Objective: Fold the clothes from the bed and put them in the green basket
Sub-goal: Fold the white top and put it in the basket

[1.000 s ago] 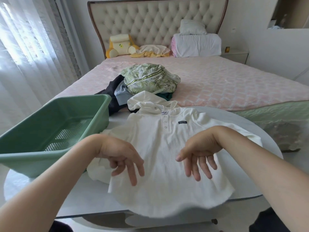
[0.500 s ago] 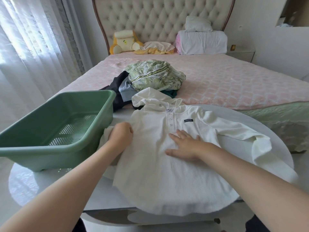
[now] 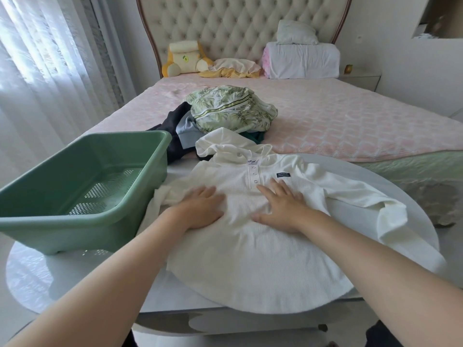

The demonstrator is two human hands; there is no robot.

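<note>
**White shirt flat on the table, both palms on it**

Far left of the frame is the green basket [image 3: 62, 229], sitting on the round white table [image 3: 75, 284]. Just beside it, lower middle, the white shirt [image 3: 250, 259] lies buttons-up on that table. Its long axis runs bottom to top of the frame, with the hem [image 3: 263, 304] toward the bottom edge. The collar and hood [image 3: 220, 141] point up at the bed [image 3: 350, 121] and the clothes pile [image 3: 230, 111] on it.

The left hand [image 3: 200, 209] rests palm down on the chest, fingers straight and together. The right hand [image 3: 283, 209] lies flat just below the buttons, fingers a bit spread. Neither one grips the fabric. The right-side sleeve [image 3: 363, 199] runs out toward the right edge of the frame and bends down at the cuff.

Half a second back, the left hand was curled at the shirt's edge by the basket; now it's flat and further in. The right hand has barely shifted. A second ago both hung above the shirt with fingers dangling.

Hard to make out:
- The basket-side sleeve [image 3: 160, 199] is bunched up and partly behind the left hand.
- The hem droops past the table's near edge.
- The chest label [image 3: 282, 174] is too small to read.
- The dark clothes in the pile sit partly behind the basket and hood.
</note>
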